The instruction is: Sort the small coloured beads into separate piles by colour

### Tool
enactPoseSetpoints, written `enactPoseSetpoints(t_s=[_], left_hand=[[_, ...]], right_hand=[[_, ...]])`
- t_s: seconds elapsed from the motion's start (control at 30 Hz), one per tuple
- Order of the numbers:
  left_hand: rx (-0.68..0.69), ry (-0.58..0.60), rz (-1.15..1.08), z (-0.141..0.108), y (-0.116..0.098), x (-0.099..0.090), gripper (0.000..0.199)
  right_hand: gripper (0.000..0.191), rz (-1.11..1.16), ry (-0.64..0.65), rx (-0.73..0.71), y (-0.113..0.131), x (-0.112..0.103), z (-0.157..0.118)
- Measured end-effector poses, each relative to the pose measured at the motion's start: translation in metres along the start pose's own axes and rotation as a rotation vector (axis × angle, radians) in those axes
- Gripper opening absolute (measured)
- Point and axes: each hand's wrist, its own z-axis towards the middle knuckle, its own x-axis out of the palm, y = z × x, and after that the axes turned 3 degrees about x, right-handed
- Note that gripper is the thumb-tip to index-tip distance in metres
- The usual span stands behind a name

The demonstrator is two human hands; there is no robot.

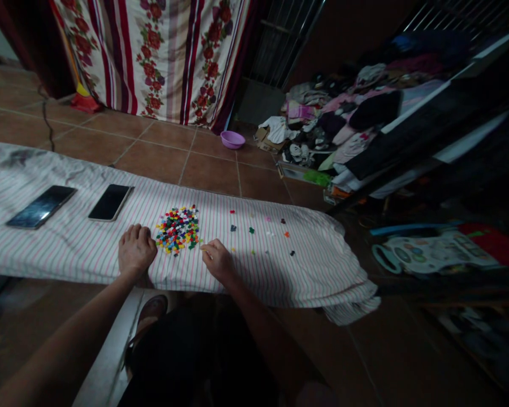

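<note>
A pile of small multicoloured pieces (178,229) lies on a striped cloth (314,282). My left hand (136,249) rests on the cloth just left of the pile, fingers curled, and whether anything is under them is hidden. To the right of the pile, my right hand (217,259) is held in a pinch, with something too small to make out at its fingertips. Further right, small pieces lie spaced apart in rows, among them a red piece (232,212), a dark green piece (251,230), an orange piece (286,234) and a black piece (292,253).
Two phones, one large (41,207) and one smaller (111,202), lie left of the pile. Beyond the cloth, a purple basin (232,139) stands on the tiled floor near a flowered curtain (152,62). Heaped clothes (343,121) are at the back right.
</note>
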Motion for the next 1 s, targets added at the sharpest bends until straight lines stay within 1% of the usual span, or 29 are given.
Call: enactPoseSetpoints(t_s=[0.07,0.17,0.27,0.4,0.53,0.67,0.8,1.0], left_hand=[[0.0,0.009,0.0,0.0,0.0,-0.001,0.031],[0.002,0.007,0.003,0.0,-0.001,-0.002,0.032],[0.0,0.003,-0.002,0.0,-0.001,-0.001,0.033],[0.005,-0.005,-0.007,0.0,0.0,0.0,0.033],[0.001,-0.014,-0.011,0.0,0.001,0.001,0.033],[-0.014,-0.006,-0.02,0.0,0.0,0.0,0.032],[-0.031,0.001,-0.033,0.0,-0.003,-0.002,0.032],[-0.032,0.006,-0.041,0.0,-0.002,-0.003,0.031]], right_hand=[[0.024,-0.008,-0.026,0.038,-0.008,-0.007,-0.003],[0.024,-0.052,-0.105,0.124,-0.024,-0.017,-0.006],[0.023,-0.095,-0.169,0.175,-0.04,-0.026,-0.009],[0.026,-0.148,-0.185,0.201,-0.053,-0.031,-0.014],[0.027,-0.196,-0.152,0.202,-0.055,-0.031,-0.019],[0.029,-0.175,-0.147,0.235,-0.053,-0.031,-0.023],[0.03,-0.147,-0.128,0.188,-0.051,-0.028,-0.027],[0.031,-0.113,-0.145,0.12,-0.051,-0.023,-0.029]])
